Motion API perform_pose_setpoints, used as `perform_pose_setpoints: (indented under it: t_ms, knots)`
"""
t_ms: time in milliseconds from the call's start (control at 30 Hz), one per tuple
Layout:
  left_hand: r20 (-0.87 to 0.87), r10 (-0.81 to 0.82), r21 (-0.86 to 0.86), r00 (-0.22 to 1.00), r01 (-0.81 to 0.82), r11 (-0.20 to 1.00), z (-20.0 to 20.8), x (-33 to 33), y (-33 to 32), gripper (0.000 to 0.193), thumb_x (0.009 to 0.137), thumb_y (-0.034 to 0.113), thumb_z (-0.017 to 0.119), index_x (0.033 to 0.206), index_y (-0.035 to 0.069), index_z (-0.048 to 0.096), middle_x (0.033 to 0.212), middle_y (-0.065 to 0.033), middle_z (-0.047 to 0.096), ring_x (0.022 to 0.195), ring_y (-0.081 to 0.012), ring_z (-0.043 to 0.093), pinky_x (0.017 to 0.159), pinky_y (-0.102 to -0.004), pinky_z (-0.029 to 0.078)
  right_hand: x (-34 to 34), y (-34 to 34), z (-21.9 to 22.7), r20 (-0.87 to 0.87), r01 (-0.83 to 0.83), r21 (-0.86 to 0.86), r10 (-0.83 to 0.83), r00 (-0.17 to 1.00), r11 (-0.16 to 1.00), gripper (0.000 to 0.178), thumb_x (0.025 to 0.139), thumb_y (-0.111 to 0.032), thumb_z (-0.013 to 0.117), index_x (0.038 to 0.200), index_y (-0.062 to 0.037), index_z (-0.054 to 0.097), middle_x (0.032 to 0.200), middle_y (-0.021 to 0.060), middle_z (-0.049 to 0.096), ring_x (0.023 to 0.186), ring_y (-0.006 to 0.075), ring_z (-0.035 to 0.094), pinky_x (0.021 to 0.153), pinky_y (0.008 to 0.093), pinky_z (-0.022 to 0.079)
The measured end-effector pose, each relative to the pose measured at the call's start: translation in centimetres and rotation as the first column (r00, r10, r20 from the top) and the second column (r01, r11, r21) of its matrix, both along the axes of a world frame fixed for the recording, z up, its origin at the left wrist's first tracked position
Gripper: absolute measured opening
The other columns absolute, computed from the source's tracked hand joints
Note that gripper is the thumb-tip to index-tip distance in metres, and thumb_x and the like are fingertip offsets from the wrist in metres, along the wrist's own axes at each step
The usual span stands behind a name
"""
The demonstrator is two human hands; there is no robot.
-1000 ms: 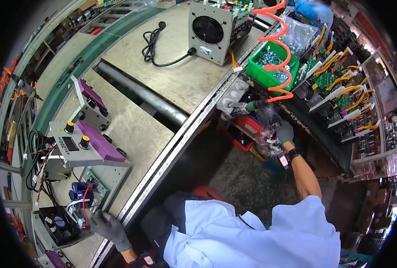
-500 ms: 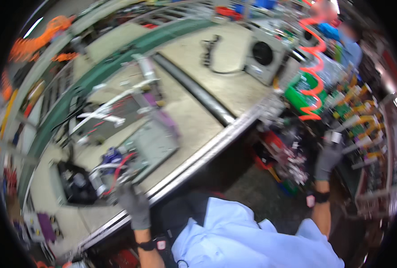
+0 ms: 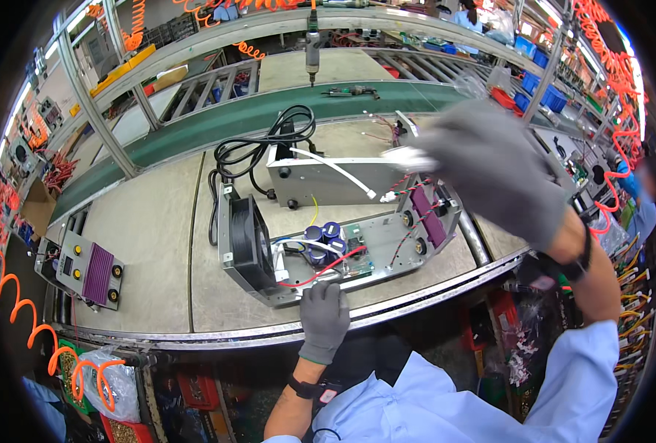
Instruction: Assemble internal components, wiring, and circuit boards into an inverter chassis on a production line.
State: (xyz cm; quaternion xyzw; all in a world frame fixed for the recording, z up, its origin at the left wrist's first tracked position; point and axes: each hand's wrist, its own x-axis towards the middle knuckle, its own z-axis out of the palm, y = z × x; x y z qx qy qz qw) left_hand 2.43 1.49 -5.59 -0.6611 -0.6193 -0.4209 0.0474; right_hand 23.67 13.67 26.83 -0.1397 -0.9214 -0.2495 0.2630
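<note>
A grey metal chassis lies open on the workbench. Inside are a black fan, several blue capacitors on a green circuit board, a red wire and a purple end panel. My left hand, in a grey glove, grips the chassis's near edge with its fingers drawn together. Smeared by motion, my gloved right hand hangs over the right end. At its fingertips is a blurred white piece whose kind I cannot make out. Behind stands a grey metal cover with a white cable and a coiled black power cord.
A green conveyor belt runs along the back, a tool lying on it. A power screwdriver hangs above. Another unit with a purple panel sits at the left. Parts bins and wire bundles stand below the bench's front edge.
My view has swung left to face the chassis. My right hand has come from the parts at the right to above the chassis. My left hand stays at the chassis's near edge.
</note>
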Motion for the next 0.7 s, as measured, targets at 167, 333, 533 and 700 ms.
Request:
perform_pose_setpoints:
  t_ms: [167,333,533,700]
  knots:
    - [0.013,0.001,-0.034,1.0,-0.001,0.999,-0.1,-0.2,-0.2,0.019,0.086,0.012,0.068,0.104,0.006,0.067,0.102,-0.013,0.062,0.09,-0.0349,0.059,0.081,-0.0473,0.05,-13.2,4.3,-8.2,0.744,0.32,-0.143,-0.112,0.659,0.936,0.01,0.086,-0.012,0.07,0.084,-0.0063,0.078,0.087,0.0138,0.074,0.082,0.0315,0.077,0.062,0.0427,0.06]
    - [0.042,-0.018,-0.065,0.999,0.021,0.998,0.3,-0.3,-0.3,0.017,0.087,0.012,0.07,0.102,0.005,0.069,0.103,-0.0147,0.064,0.092,-0.0359,0.06,0.082,-0.0472,0.051,-15.4,9.6,-15.6,0.926,0.563,-0.248,0.023,0.376,0.789,0.032,0.088,-0.035,0.07,0.096,-0.0057,0.082,0.09,0.0141,0.078,0.085,0.0357,0.076,0.071,0.0454,0.06]
    - [0.064,-0.027,-0.091,0.998,0.033,0.995,0.8,-0.3,-0.3,0.018,0.086,0.01,0.07,0.104,0.004,0.069,0.104,-0.0148,0.064,0.092,-0.0361,0.06,0.082,-0.0471,0.051,-16.0,14.0,-20.6,0.954,0.735,-0.295,0.148,0.26,0.611,0.029,0.081,-0.026,0.08,0.104,-0.0081,0.081,0.102,0.0162,0.078,0.093,0.0343,0.075,0.083,0.0431,0.059]
    - [0.075,-0.052,-0.113,0.996,0.061,0.992,1.1,-0.5,-0.2,0.019,0.085,0.008,0.07,0.104,0.004,0.07,0.103,-0.0145,0.063,0.091,-0.0366,0.059,0.082,-0.0474,0.05,-15.3,15.2,-21.6,0.926,0.537,-0.377,0.298,0.233,0.754,0.024,0.081,-0.02,0.08,0.099,-0.0046,0.079,0.102,0.0191,0.077,0.095,0.0359,0.075,0.084,0.0437,0.06]
